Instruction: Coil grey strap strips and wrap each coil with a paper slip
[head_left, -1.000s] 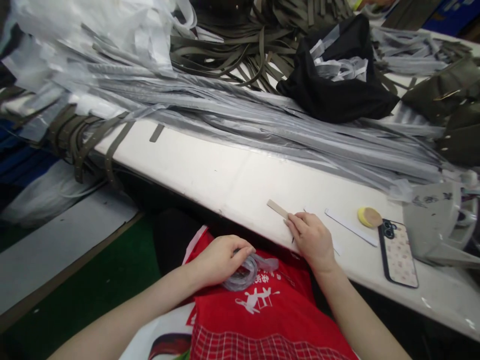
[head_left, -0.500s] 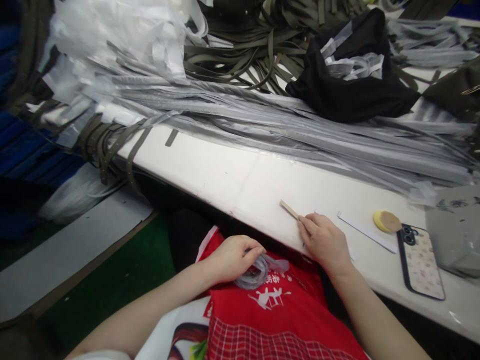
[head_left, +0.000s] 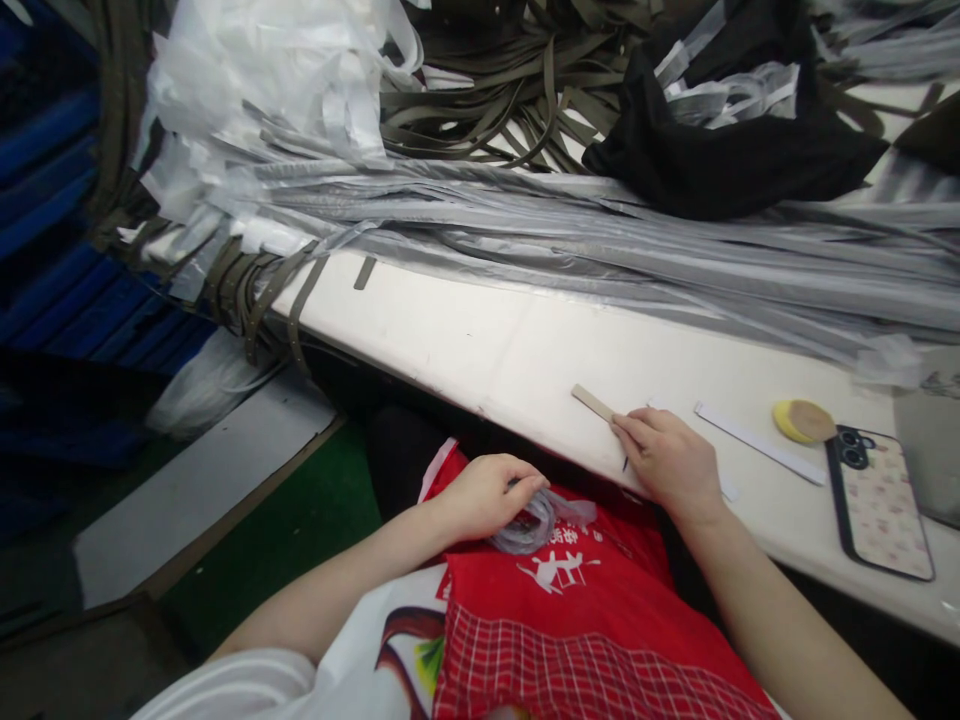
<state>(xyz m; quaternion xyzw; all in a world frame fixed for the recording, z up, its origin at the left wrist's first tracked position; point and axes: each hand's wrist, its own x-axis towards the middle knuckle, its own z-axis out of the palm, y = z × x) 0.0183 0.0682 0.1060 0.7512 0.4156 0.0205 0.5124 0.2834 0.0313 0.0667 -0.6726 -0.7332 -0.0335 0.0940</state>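
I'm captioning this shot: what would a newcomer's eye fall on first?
Probably the bright red apron in the lap, with the left hand at a grey coil over it. The right hand pinches a tan strip near the white table's front edge. Beyond, glossy grey strips stretch across, in front of black cloth.

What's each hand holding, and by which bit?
The right hand pinches a beige strip behind its protruding end. The left hand covers part of a grey coil; whether it grips is hidden.
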